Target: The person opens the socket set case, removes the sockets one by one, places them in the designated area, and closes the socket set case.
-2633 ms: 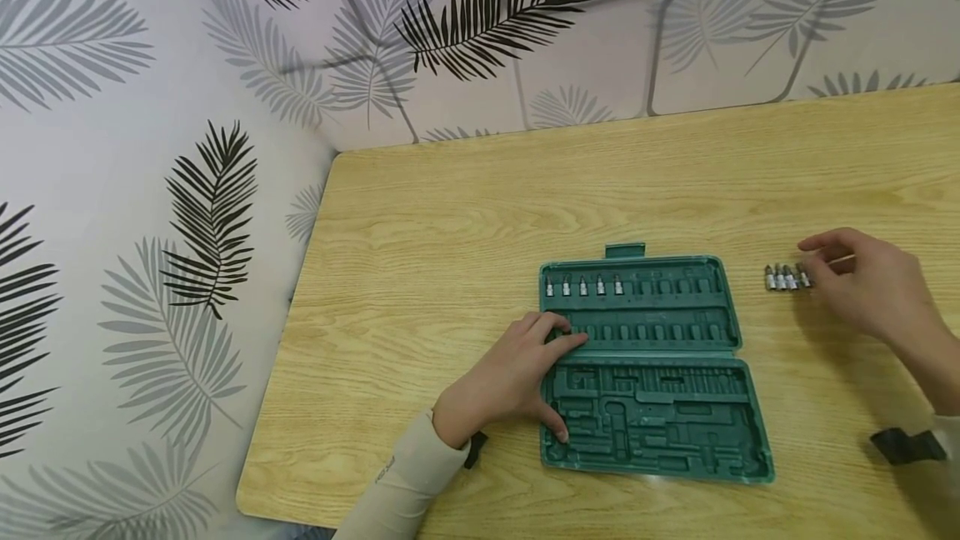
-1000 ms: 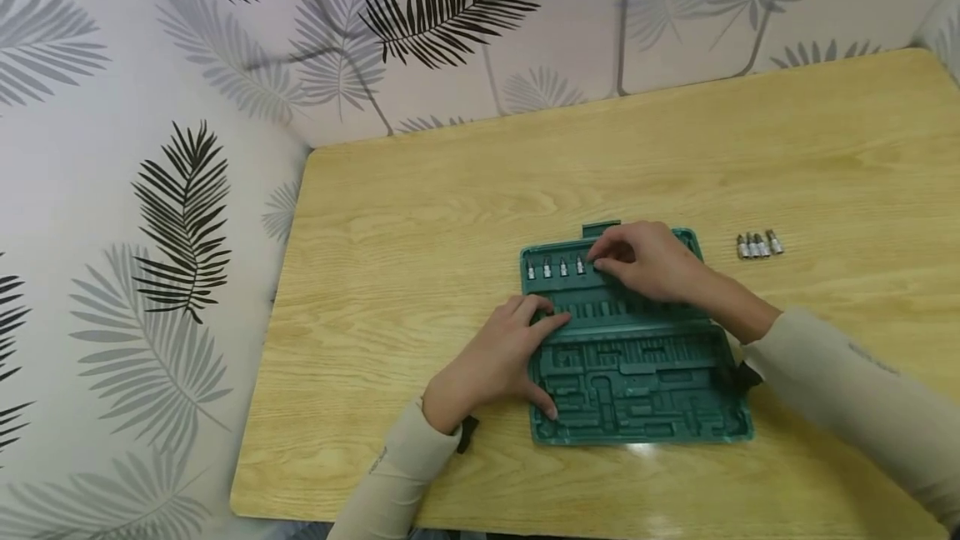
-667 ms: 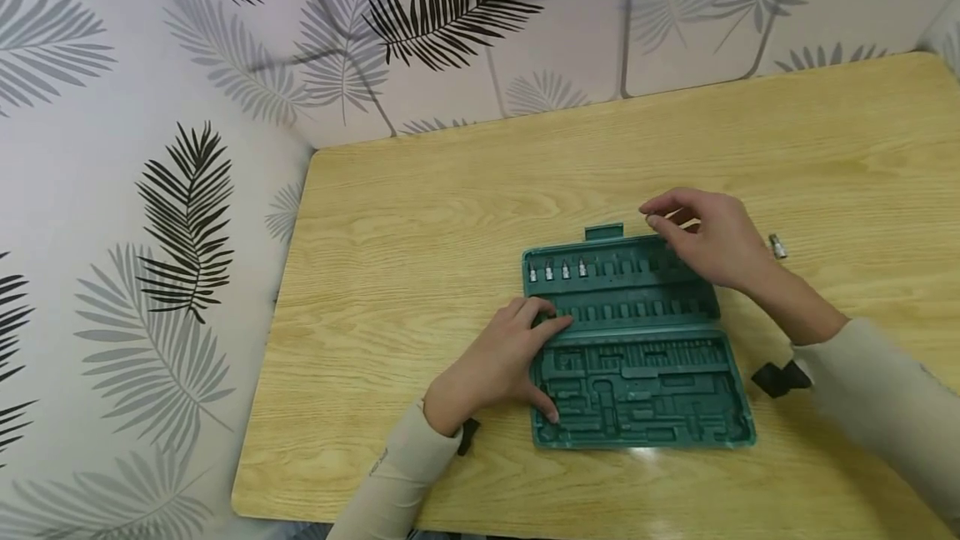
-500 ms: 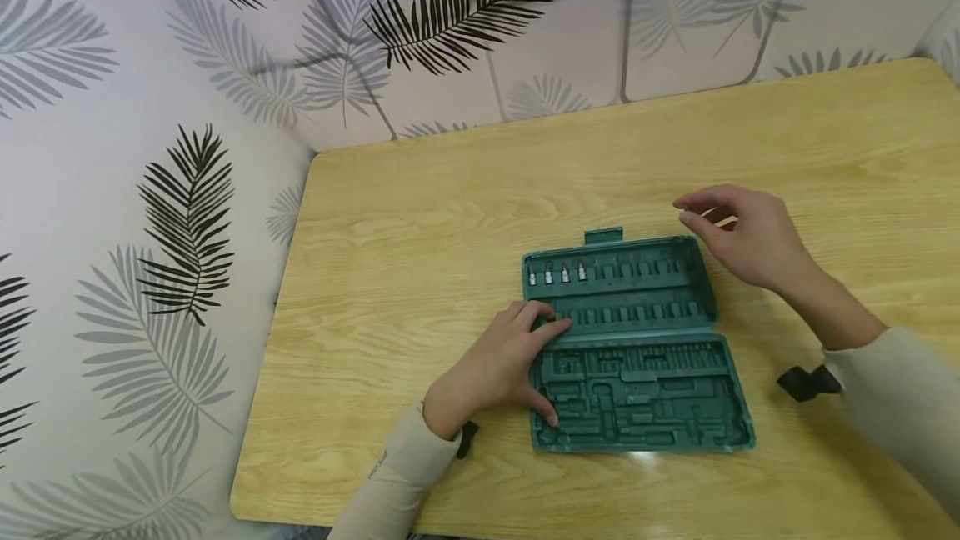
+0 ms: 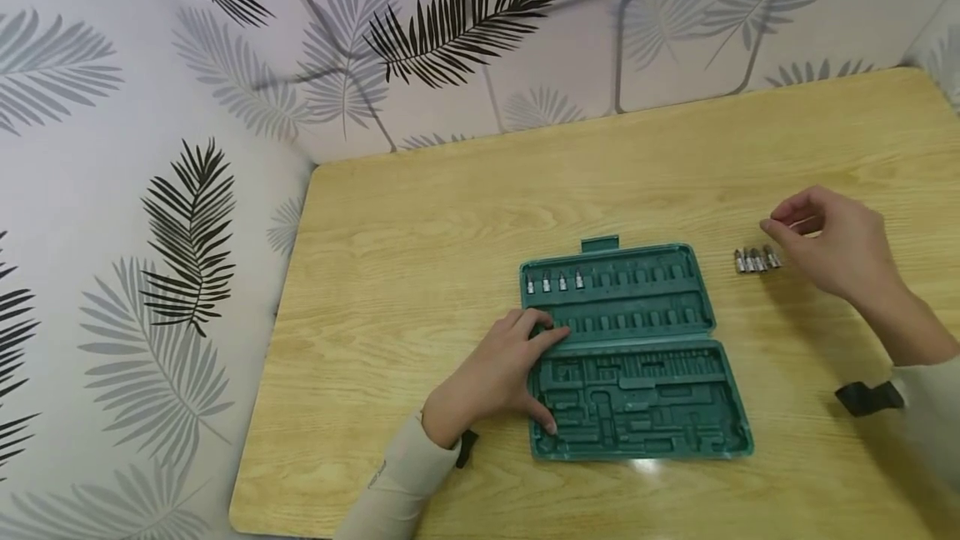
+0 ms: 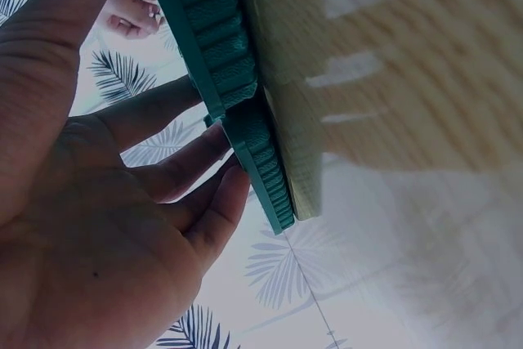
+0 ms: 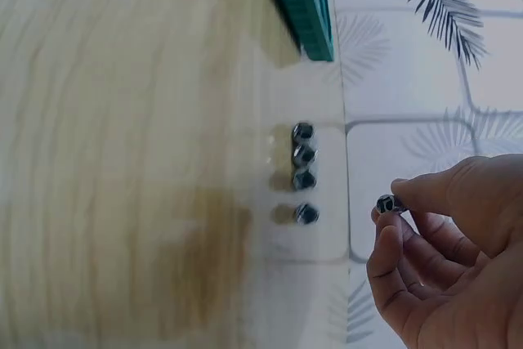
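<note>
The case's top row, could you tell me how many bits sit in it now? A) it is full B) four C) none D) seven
B: the head view shows four bits side by side at the left end of the top row of the case, the slots to their right bare.

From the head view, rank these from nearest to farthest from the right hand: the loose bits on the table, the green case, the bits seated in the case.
1. Loose bits, just left of the right hand.
2. Green case, centre of the table.
3. Seated bits, at the case's far-left top row.
</note>
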